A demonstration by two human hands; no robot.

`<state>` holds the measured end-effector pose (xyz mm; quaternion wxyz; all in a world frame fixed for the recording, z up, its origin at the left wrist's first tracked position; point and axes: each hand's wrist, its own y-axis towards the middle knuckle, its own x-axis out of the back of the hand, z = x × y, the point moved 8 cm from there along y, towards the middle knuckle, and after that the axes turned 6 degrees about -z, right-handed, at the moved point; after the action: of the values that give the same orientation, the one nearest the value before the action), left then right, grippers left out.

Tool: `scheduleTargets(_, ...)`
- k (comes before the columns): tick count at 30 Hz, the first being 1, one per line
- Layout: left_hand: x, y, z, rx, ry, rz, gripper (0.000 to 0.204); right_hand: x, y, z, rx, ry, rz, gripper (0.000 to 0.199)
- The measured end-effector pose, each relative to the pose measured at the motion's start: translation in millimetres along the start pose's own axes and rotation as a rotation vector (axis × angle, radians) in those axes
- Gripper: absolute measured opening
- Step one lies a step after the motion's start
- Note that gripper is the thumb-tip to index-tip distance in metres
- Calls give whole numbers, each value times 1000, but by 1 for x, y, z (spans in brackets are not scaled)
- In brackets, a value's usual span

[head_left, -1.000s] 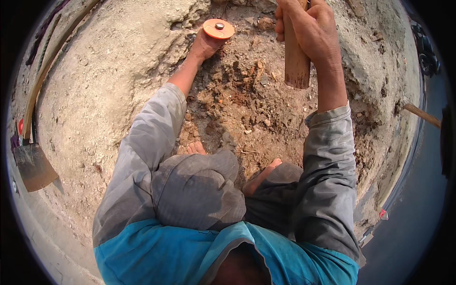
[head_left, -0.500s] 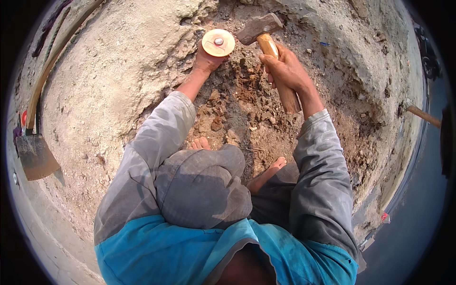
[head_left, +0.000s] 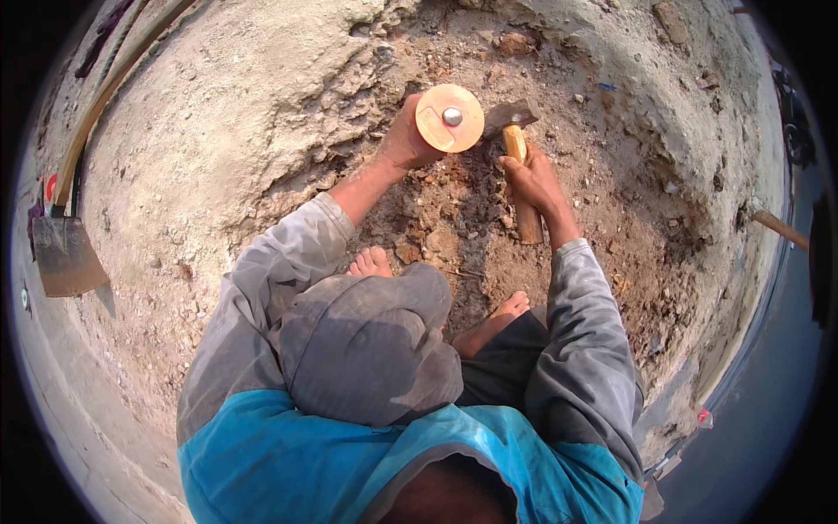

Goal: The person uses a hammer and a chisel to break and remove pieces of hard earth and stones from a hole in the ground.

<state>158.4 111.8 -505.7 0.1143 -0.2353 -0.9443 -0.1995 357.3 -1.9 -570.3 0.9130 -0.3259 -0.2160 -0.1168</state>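
My left hand (head_left: 412, 138) is closed around a chisel below its round, pale orange hand guard (head_left: 438, 140). The chisel's metal striking end (head_left: 452, 116) pokes up through the middle of that disc. Its shaft and tip are hidden under the guard. In my right hand (head_left: 534, 182) is a short-handled club hammer, gripped by its wooden handle (head_left: 529, 223). The dark steel hammer head (head_left: 515, 113) is just right of the guard and lower than it. Broken soil and stones (head_left: 445, 214) lie beneath both hands.
A long-handled hoe (head_left: 72, 258) lies at the left. Another wooden handle (head_left: 779, 229) sticks out at the right edge beside grey pavement (head_left: 759, 367). My bare feet (head_left: 496, 323) stand in the dug ground. A rough earth slope (head_left: 201, 131) rises on the left.
The chisel's guard has moved right and appears larger. The hammer has dropped from above the guard's level to beside it, its head now lower and partly behind the disc.
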Motion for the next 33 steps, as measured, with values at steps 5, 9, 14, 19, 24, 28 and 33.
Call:
scheduleTargets(5, 26, 64, 118, 13, 285, -172, 39, 3, -16, 29, -5, 195, 37, 33)
scheduleTargets(9, 16, 63, 126, -198, 417, -233, 37, 46, -27, 116, 249, 208, -87, 52)
scheduleTargets(14, 25, 62, 120, -152, 422, -199, 31, 82, -34, 269, 864, 400, -349, 26)
scheduleTargets(19, -3, 82, 141, 147, 337, -35, 52, 18, 37, 198, 657, -256, -91, 39)
scheduleTargets(24, 8, 65, 138, 161, 247, -140, 42, -1, 24, 185, 452, -137, 97, 48)
scheduleTargets(28, 12, 51, 164, 306, 52, -88, 46, 46, -1, 263, 507, 106, -189, 27)
scheduleTargets(33, -1, 59, 152, 232, 179, -181, 43, 37, 22, 234, 971, -139, -239, 37)
